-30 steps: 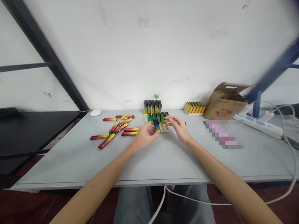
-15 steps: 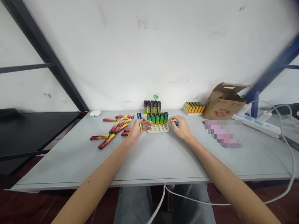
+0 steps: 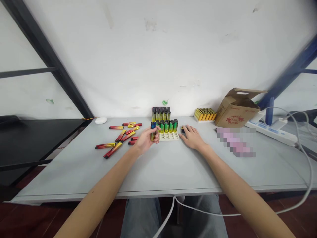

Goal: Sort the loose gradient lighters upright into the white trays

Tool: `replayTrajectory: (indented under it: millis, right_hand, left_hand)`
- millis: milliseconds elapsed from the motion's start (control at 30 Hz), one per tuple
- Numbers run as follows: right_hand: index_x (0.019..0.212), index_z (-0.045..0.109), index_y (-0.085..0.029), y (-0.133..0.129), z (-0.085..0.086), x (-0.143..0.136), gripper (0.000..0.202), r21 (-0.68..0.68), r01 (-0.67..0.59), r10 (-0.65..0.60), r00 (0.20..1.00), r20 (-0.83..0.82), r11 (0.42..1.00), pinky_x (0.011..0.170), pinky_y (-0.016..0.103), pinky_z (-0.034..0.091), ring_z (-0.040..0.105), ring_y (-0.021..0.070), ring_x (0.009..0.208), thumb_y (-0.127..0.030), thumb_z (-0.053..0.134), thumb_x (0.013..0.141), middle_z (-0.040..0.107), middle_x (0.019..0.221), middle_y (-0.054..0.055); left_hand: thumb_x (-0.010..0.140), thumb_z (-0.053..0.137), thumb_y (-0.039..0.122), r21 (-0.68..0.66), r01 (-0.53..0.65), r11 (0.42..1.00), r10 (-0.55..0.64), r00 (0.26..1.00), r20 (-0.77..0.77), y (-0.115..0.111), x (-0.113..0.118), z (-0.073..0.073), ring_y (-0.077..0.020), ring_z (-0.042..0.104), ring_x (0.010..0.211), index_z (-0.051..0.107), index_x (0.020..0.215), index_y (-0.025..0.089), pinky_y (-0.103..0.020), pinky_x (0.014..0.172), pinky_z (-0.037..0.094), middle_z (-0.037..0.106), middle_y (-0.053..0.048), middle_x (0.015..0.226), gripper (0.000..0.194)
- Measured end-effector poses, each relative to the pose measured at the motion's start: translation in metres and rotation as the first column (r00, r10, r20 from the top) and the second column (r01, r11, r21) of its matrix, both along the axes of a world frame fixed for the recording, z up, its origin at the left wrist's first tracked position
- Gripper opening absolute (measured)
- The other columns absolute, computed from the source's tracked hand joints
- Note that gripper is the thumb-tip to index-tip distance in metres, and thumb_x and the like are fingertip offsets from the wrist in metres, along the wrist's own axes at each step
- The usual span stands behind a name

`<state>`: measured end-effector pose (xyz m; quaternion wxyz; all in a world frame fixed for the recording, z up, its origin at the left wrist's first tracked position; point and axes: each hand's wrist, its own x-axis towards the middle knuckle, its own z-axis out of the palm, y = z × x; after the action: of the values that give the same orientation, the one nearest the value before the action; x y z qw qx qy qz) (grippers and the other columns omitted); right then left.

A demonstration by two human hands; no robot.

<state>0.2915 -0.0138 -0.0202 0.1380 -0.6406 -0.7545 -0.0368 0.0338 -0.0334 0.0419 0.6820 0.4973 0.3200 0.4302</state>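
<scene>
Upright in my left hand (image 3: 146, 138) is a blue and yellow lighter (image 3: 153, 131), fingers closed round it. A white tray (image 3: 170, 137) with holes stands just to its right; green lighters (image 3: 166, 126) are upright in its back rows, and holes show at its front. My right hand (image 3: 192, 136) lies palm down right of the tray, fingers spread over a dark and blue item (image 3: 183, 129) that is mostly hidden. Several red and yellow lighters (image 3: 120, 135) lie scattered on the left.
Behind the tray stands a block of dark-topped yellow lighters (image 3: 160, 114). A tray of yellow-orange lighters (image 3: 205, 114), a cardboard box (image 3: 236, 112), a pink blurred item (image 3: 234, 142) and a power strip (image 3: 272, 132) are on the right. A white case (image 3: 101, 120) sits back left.
My left hand has moved slightly right and closed its fingers round the lighter. My right hand has flattened, and the blue item under it is now more hidden.
</scene>
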Motion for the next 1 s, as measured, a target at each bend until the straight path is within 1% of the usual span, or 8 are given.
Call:
replayTrajectory:
  millis: [100,167,267,400,500,700,867,1000]
  right_hand:
    - [0.136,0.044,-0.014,-0.0003,0.0023,-0.0007,0.054,-0.008,-0.008,0.008,1.000,0.010,1.000,0.109,0.047,0.028,0.038,0.0344,0.133,-0.048,0.032,0.096,0.046,0.143,0.019]
    - [0.136,0.045,-0.013,-0.0005,0.0038,-0.0009,0.054,-0.014,-0.005,0.005,1.000,0.011,1.000,0.109,0.047,0.027,0.039,0.0343,0.132,-0.047,0.033,0.096,0.046,0.142,0.020]
    - [0.134,0.046,-0.014,-0.0005,0.0049,-0.0007,0.052,-0.013,-0.014,0.014,1.000,0.010,1.000,0.107,0.045,0.029,0.041,0.0337,0.130,-0.047,0.034,0.095,0.048,0.139,0.019]
    - [0.132,0.047,-0.015,0.0003,0.0045,0.0000,0.050,-0.003,-0.029,0.029,1.000,0.006,1.000,0.105,0.044,0.030,0.043,0.0331,0.127,-0.046,0.036,0.095,0.051,0.136,0.018]
    - [0.131,0.048,-0.015,0.0005,0.0043,0.0002,0.049,0.000,-0.030,0.030,1.000,0.008,1.000,0.105,0.043,0.030,0.045,0.0326,0.125,-0.045,0.036,0.095,0.052,0.134,0.017]
    - [0.133,0.046,-0.015,-0.0005,0.0055,0.0000,0.049,-0.007,-0.029,0.029,0.999,0.021,1.000,0.104,0.041,0.031,0.046,0.0310,0.124,-0.045,0.035,0.096,0.053,0.134,0.016]
    - [0.133,0.046,-0.016,-0.0009,0.0065,-0.0004,0.048,-0.009,-0.021,0.022,0.999,0.044,1.000,0.103,0.040,0.033,0.046,0.0299,0.123,-0.046,0.034,0.096,0.053,0.134,0.015]
    - [0.133,0.046,-0.016,-0.0006,0.0061,-0.0009,0.048,-0.012,-0.021,0.022,0.999,0.046,1.000,0.103,0.039,0.033,0.046,0.0301,0.124,-0.045,0.035,0.096,0.053,0.135,0.015]
  left_hand:
    - [0.085,0.041,0.053,-0.057,0.035,0.998,-0.033,0.999,0.036,-0.0004,0.0006,-0.0001,-0.0115,0.031,0.047,0.048,0.071,0.021,-0.027,0.046,0.034,0.027,0.004,0.055,0.036]
    - [0.085,0.034,0.061,-0.054,0.021,0.998,-0.019,0.999,0.033,0.0009,-0.0003,-0.0010,-0.0114,0.029,0.046,0.042,0.063,0.021,-0.027,0.045,0.032,0.024,0.004,0.055,0.046]
    - [0.085,0.030,0.064,-0.047,0.014,0.999,-0.013,1.000,0.005,0.0034,-0.0020,-0.0027,-0.0112,0.028,0.046,0.036,0.058,0.022,-0.027,0.044,0.032,0.023,0.004,0.055,0.050]
    - [0.087,0.031,0.056,-0.072,0.019,0.997,-0.016,0.999,0.036,0.0052,-0.0011,-0.0049,-0.0111,0.027,0.045,0.034,0.058,0.022,-0.026,0.044,0.030,0.023,0.004,0.054,0.045]
    - [0.087,0.031,0.050,-0.080,-0.024,0.996,0.028,0.999,0.040,0.0056,0.0008,-0.0060,-0.0110,0.026,0.045,0.035,0.059,0.022,-0.025,0.043,0.030,0.022,0.004,0.055,0.040]
    - [0.087,0.033,0.038,-0.082,-0.088,0.993,0.091,0.995,0.031,0.0030,0.0025,-0.0037,-0.0109,0.033,0.048,0.038,0.064,0.021,-0.022,0.047,0.036,0.028,0.003,0.059,0.029]
    - [0.089,0.029,0.029,-0.101,-0.140,0.985,0.148,0.987,0.067,0.0014,0.0051,-0.0022,-0.0101,0.035,0.049,0.039,0.064,0.019,-0.020,0.048,0.036,0.030,0.003,0.060,0.028]
    - [0.090,0.028,0.028,-0.113,-0.155,0.981,0.164,0.984,0.071,0.0025,0.0062,-0.0033,-0.0096,0.033,0.049,0.038,0.064,0.019,-0.019,0.046,0.034,0.030,0.003,0.060,0.029]
